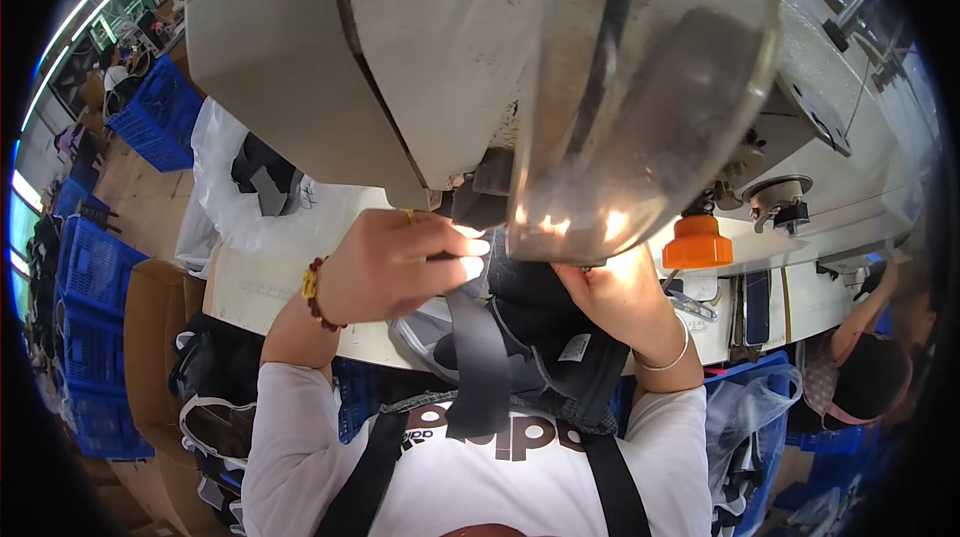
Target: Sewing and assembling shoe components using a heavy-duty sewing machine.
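Observation:
Under the head of a large pale sewing machine [440, 47], my left hand [400, 262] is closed, its fingertips pinching a dark grey strip [480, 367] that hangs toward my chest. To the right, my right hand [625, 302] grips the edge of a black fabric piece [545, 302] with a small white label. The clear guard [640, 137] and machine head hide some of its fingers and the sewing spot. A grey and black padded part of the work [425, 337] lies at the table edge, below my left hand.
An orange cap [697, 243] sits right of my right hand, beyond it a phone-like dark slab [757, 307]. Clear plastic with black scraps [265, 177] lies at the table's left. A cardboard box [160, 347], blue crates [95, 287] and another person [860, 357] flank the table.

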Demonstrator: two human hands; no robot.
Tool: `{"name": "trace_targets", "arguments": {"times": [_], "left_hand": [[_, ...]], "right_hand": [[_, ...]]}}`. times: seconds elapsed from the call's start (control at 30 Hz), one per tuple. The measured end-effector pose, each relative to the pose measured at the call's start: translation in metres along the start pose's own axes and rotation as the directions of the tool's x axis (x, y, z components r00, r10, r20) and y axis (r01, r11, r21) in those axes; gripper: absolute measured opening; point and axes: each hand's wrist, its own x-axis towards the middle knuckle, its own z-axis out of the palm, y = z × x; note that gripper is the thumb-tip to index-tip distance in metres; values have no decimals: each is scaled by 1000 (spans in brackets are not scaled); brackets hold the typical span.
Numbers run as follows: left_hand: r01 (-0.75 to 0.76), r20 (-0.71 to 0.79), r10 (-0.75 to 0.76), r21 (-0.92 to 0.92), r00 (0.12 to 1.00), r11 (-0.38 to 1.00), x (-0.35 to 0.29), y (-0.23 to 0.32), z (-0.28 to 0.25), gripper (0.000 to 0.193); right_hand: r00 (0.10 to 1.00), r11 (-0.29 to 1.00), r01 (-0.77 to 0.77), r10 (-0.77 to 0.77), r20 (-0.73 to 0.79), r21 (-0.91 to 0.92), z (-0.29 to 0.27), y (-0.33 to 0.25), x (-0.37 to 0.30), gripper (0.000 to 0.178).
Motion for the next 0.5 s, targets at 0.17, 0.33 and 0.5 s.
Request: {"name": "trace_targets", "arguments": {"times": [0.17, 0.33, 0.5], "left_hand": [[-11, 12, 9, 167, 1000, 986, 11, 23, -1, 12], [5, -2, -4, 185, 1000, 983, 12, 29, 4, 12], [-1, -36, 7, 186, 999, 983, 12, 27, 4, 13]], "right_hand": [[1000, 994, 28, -27, 10, -109, -4, -4, 5, 18], [1000, 999, -9, 8, -19, -48, 1, 2, -4, 12], [974, 947, -227, 223, 44, 228, 13, 5, -13, 15]]}}
